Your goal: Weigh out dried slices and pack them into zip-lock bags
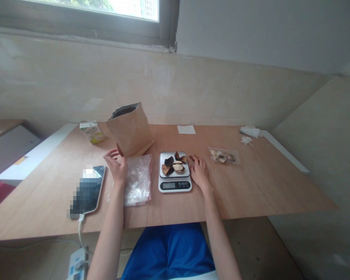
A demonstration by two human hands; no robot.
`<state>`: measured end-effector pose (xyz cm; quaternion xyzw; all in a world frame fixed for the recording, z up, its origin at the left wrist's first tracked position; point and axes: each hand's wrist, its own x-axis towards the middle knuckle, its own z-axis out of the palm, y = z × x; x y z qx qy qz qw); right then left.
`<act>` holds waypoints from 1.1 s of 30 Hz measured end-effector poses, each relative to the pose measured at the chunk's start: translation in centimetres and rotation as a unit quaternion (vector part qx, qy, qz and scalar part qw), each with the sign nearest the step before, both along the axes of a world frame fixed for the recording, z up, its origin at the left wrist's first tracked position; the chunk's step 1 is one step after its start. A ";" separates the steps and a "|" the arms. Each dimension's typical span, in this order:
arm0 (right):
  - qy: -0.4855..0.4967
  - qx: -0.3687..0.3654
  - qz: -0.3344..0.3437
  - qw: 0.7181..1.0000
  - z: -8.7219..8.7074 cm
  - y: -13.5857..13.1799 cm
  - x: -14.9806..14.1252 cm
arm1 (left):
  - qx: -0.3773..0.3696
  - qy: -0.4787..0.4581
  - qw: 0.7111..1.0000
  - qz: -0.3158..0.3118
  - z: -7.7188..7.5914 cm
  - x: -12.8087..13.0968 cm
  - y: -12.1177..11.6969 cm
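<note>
A small digital kitchen scale (175, 185) sits on the wooden table (251, 186) with several dark and tan dried pieces (174, 163) on its metal plate. My right hand (199, 171) rests beside the scale's right edge, fingers curled, with a small brown piece at its fingertips. My left hand (117, 165) hovers with spread, curved fingers over a pile of clear plastic bags (137, 179), just in front of an open brown paper bag (131, 130). Nothing shows in the left hand.
A phone (89, 190) on a charging cable lies left of the plastic bags. A small filled clear bag (224, 156) lies right of the scale. A small carton (92, 131), a white paper slip (186, 129) and white scraps (250, 132) lie near the table's far edge.
</note>
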<state>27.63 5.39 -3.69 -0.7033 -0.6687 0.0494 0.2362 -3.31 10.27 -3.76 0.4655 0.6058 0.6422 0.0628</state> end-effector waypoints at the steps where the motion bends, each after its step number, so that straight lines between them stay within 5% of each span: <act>1: -0.002 -0.009 -0.005 1.000 0.3 -0.1 0.0 | 0.007 0.002 1.000 0.001 0.1 0.1 -0.1; 8: -0.008 -0.035 -0.057 0.998 1.5 -0.5 -0.2 | 0.044 0.010 0.998 0.033 0.8 0.3 -0.8; 11: 0.094 0.000 -0.059 0.994 1.4 -0.5 -0.3 | 0.067 0.016 0.996 0.050 0.8 0.3 -0.9; 14: 0.252 0.066 -0.064 0.963 1.4 -0.3 -0.5 | 0.091 0.026 0.994 0.059 0.8 0.3 -0.9; 19: 0.364 0.130 -0.115 0.915 1.7 0.4 -0.8 | 0.091 0.024 0.993 0.067 0.9 0.3 -1.0; 23: 0.448 0.118 -0.105 0.880 3.0 0.4 -1.1 | 0.082 0.019 0.994 0.067 1.1 0.4 -1.0; 27: 0.514 0.061 -0.020 0.855 4.8 -0.7 -1.5 | 0.087 0.020 0.994 0.067 1.2 0.5 -1.1; 30: 0.483 -0.005 0.066 0.873 5.8 -1.5 -2.1 | 0.086 0.021 0.994 0.064 1.3 0.5 -1.1; 33: 0.330 -0.038 0.081 0.940 6.2 -1.7 -2.7 | 0.086 0.021 0.994 0.061 1.2 0.5 -1.1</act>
